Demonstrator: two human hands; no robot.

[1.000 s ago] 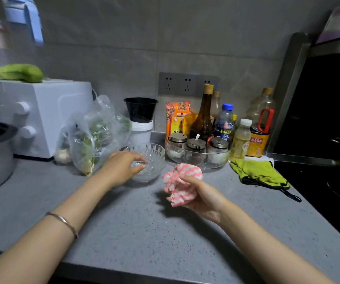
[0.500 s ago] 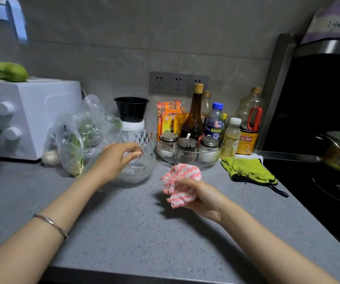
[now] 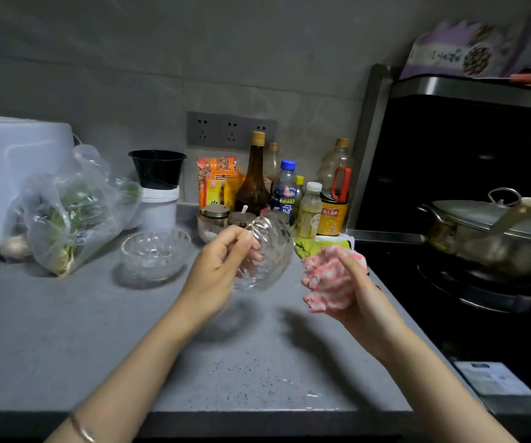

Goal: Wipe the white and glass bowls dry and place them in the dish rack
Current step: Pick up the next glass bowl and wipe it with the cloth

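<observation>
My left hand (image 3: 216, 266) grips a clear patterned glass bowl (image 3: 267, 254), lifted above the grey counter (image 3: 194, 362) and tipped on its side. To the right of it my right hand (image 3: 350, 295) holds a bunched pink-and-white cloth (image 3: 331, 276); cloth and bowl are a little apart. A second glass bowl (image 3: 155, 254) stands upright on the counter to the left. No white bowl or dish rack is in view.
Behind the bowls stand a bag of greens (image 3: 69, 212), a black bowl (image 3: 157, 169) on a white tub (image 3: 158, 209), and several bottles (image 3: 254, 183) and jars. A stove with a lidded pot (image 3: 494, 231) is at the right, a white appliance (image 3: 11, 174) at the left.
My left hand lifted one glass bowl off the stacked pair and carried it right toward the cloth, leaving one bowl on the counter. The right hand with the cloth rose slightly.
</observation>
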